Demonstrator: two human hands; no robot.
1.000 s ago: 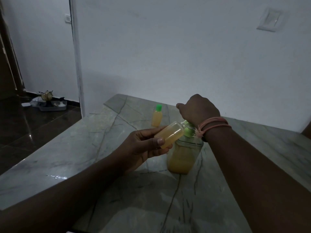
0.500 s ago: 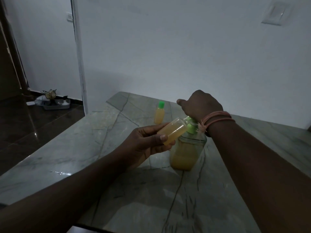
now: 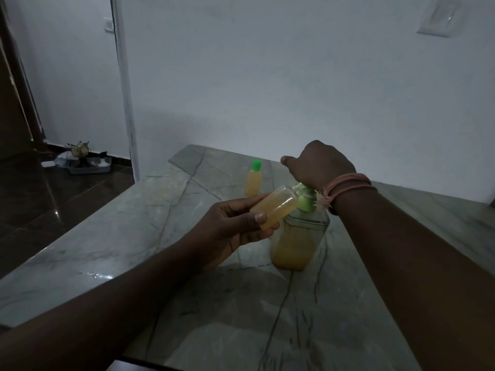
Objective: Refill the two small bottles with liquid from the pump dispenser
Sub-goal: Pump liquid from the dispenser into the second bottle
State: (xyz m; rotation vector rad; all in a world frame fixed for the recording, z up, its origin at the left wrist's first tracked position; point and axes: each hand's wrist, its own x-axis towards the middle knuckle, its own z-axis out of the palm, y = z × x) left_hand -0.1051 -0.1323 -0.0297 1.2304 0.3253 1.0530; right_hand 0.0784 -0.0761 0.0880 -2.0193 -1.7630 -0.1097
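Just right of the frame's centre stood the dispenser (image 3: 297,236), a clear jar about two-thirds full of yellow-orange liquid, upright on a grey marble counter (image 3: 134,242). Its green pump (image 3: 305,200) was mostly covered by the right hand (image 3: 320,166), which came in from the lower right and sat on top of the pump head, fingers curled down over it, apparently placed there to press liquid out. A pink band (image 3: 348,187) circled that wrist.

Directly left of the pump, the left hand (image 3: 233,228) pinched an open bottle (image 3: 273,207) between thumb and fingers. The bottle lay tilted, its uncapped mouth pointing up and right and meeting the pump's spout, seemingly so the liquid would run straight in. It already looked largely full of the same yellow liquid. Whether liquid was flowing could not be told.

Behind these, towards the upper middle of the counter, a capped bottle (image 3: 254,179) stood upright with its green cap on, well apart from both hands and also yellow with liquid, probably set aside as finished.

A white wall (image 3: 267,76) filled the background, with a dark floor (image 3: 53,196) at the far left.
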